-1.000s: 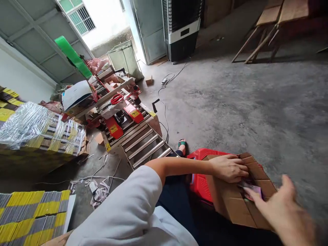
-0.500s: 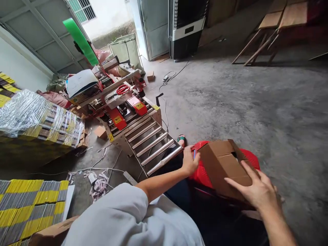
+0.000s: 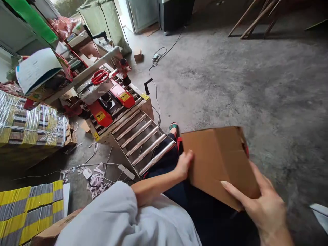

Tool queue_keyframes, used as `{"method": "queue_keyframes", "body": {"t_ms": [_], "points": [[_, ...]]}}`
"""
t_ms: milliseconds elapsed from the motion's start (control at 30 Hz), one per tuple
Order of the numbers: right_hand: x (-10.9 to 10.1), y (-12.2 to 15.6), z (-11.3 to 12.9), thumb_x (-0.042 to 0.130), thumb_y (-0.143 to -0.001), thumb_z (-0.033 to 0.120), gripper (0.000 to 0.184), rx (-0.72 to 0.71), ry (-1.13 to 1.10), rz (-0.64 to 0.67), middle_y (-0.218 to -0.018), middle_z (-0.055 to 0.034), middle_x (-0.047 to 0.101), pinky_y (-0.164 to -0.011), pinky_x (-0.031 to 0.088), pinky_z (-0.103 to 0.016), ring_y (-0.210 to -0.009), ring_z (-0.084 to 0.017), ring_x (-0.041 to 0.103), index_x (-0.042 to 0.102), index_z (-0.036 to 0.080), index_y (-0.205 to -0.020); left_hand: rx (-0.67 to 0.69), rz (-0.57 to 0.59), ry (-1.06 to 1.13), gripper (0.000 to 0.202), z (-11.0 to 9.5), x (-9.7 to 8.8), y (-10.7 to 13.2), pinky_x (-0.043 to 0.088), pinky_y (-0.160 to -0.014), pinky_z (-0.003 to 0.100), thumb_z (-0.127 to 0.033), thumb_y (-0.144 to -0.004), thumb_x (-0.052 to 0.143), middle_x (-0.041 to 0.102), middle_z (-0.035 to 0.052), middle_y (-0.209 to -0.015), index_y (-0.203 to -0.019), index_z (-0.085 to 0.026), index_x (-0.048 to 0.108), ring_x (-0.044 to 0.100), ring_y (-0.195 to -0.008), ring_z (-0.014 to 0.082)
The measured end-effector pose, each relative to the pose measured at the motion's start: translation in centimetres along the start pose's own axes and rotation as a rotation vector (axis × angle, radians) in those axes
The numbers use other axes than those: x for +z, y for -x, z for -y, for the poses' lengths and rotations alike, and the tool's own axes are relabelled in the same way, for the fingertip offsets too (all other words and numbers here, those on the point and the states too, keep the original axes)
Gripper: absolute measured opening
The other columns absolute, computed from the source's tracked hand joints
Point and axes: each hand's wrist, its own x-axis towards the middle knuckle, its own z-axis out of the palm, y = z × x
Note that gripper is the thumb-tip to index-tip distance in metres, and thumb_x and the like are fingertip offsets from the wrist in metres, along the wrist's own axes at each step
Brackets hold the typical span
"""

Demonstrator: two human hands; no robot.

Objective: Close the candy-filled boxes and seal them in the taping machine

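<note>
A brown cardboard box is tilted in front of my lap, one broad face with a crease toward me. My left hand grips its left edge, thumb on top and the other fingers hidden behind the board. The right side is held by my right hand, with the thumb lying across the face and the fingers round the far edge. Red bits of the stool show beside the box; the rest of it is covered.
To the left stands a roller conveyor joined to a machine with red guides and red-handled scissors. Cables and a power strip lie on the floor. Yellow-and-grey cardboard stacks are at the lower left.
The box has been raised off the red stool and tipped up. My left hand has moved onto its left edge; the blue item seen by its fingers no longer shows. The view has tilted down.
</note>
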Motion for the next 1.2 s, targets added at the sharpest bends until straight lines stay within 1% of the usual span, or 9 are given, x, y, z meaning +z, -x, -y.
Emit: {"method": "queue_keyframes", "body": {"t_ms": [200, 267, 333, 467, 567, 767, 933, 1033, 1200], "points": [[8.7, -1.1, 15.8, 0.076, -0.073, 0.051, 0.082, -0.362, 0.095, 0.245, -0.141, -0.0168, 0.046, -0.093, 0.047, -0.057, -0.117, -0.040, 0.053, 0.049, 0.032, -0.148, 0.415, -0.482, -0.322, 0.093, -13.7, -9.4, 4.3, 0.037, -0.118, 0.049, -0.086, -0.075, 0.054, 0.055, 0.0173, -0.146, -0.137, -0.017, 0.055, 0.048, -0.139, 0.0344], [12.7, -0.9, 18.6, 0.076, -0.074, 0.050, 0.080, -0.386, 0.146, 0.331, -0.142, -0.0185, 0.043, -0.091, 0.046, -0.059, -0.117, -0.042, 0.052, 0.049, 0.032, -0.148, 0.690, -0.709, -0.647, 0.091, -17.0, -11.6, 6.0, 0.022, -0.125, 0.045, -0.080, -0.083, 0.050, 0.035, 0.0166, -0.160, -0.149, -0.018, 0.042, 0.030, -0.151, 0.0309], [15.7, -0.9, 19.4, 0.075, -0.075, 0.052, 0.083, -0.405, 0.172, 0.368, -0.146, -0.0206, 0.039, -0.092, 0.043, -0.063, -0.121, -0.045, 0.049, 0.045, 0.032, -0.150, 0.937, -0.638, -0.988, 0.088, -19.0, -12.3, 7.1, 0.014, -0.127, 0.043, -0.074, -0.091, 0.041, 0.017, 0.0141, -0.168, -0.159, -0.020, 0.023, 0.015, -0.156, 0.0275], [17.1, -2.2, 16.5, 0.080, -0.072, 0.047, 0.095, -0.501, 0.071, 0.521, -0.159, -0.0268, 0.024, -0.103, 0.036, -0.068, -0.136, -0.050, 0.038, 0.039, 0.023, -0.154, 0.887, -0.001, -1.680, 0.102, -20.2, -10.2, 6.4, 0.007, -0.126, 0.052, -0.084, -0.084, 0.038, 0.015, 0.0154, -0.168, -0.161, -0.022, 0.016, 0.010, -0.156, 0.0334], [15.7, -3.2, 12.7, 0.074, -0.078, 0.046, 0.102, -0.474, -0.337, 0.649, -0.163, -0.0237, 0.021, -0.114, 0.035, -0.060, -0.148, -0.041, 0.030, 0.019, 0.019, -0.160, 0.703, 0.103, -2.030, 0.124, -19.8, -8.0, 5.3, 0.001, -0.124, 0.060, -0.093, -0.064, 0.053, 0.018, 0.0224, -0.165, -0.158, -0.015, 0.030, 0.006, -0.155, 0.0426], [11.9, -1.5, 6.3, 0.071, -0.083, 0.048, 0.084, -0.047, -0.720, 0.479, -0.151, -0.0160, 0.047, -0.107, 0.049, -0.050, -0.130, -0.028, 0.057, 0.031, 0.030, -0.154, 0.597, -0.094, -2.209, 0.110, -21.4, -8.1, 5.0, 0.008, -0.123, 0.061, -0.064, -0.075, 0.068, 0.015, 0.0261, -0.165, -0.157, -0.005, 0.025, 0.007, -0.154, 0.0440], [7.8, 2.0, -0.7, 0.075, -0.076, 0.058, 0.089, 0.186, -0.681, 0.349, -0.136, -0.0174, 0.060, -0.103, 0.053, -0.050, -0.111, -0.027, 0.068, 0.038, 0.027, -0.151, 0.491, -0.458, -2.225, 0.103, -29.0, -12.8, 3.2, 0.015, -0.123, 0.059, -0.051, -0.079, 0.063, 0.014, 0.0262, -0.165, -0.158, 0.000, 0.020, 0.009, -0.154, 0.0433], [6.7, 4.9, -5.3, 0.080, -0.068, 0.062, 0.096, 0.346, -0.700, 0.249, -0.129, -0.0183, 0.065, -0.104, 0.052, -0.050, -0.107, -0.028, 0.070, 0.043, 0.024, -0.148, 0.510, -0.446, -2.264, 0.100, -32.7, -15.1, 2.3, 0.015, -0.125, 0.054, -0.050, -0.079, 0.061, 0.017, 0.0232, -0.165, -0.157, -0.001, 0.022, 0.010, -0.155, 0.0396], [8.4, 9.1, -8.5, 0.083, -0.060, 0.066, 0.094, 0.492, -0.806, 0.191, -0.119, -0.0157, 0.071, -0.106, 0.052, -0.047, -0.111, -0.029, 0.069, 0.053, 0.022, -0.138, 0.554, -0.574, -2.264, 0.092, -29.9, -13.1, 0.6, 0.015, -0.124, 0.056, -0.057, -0.085, 0.053, 0.023, 0.0229, -0.164, -0.156, -0.003, 0.029, 0.014, -0.154, 0.0392]]}}
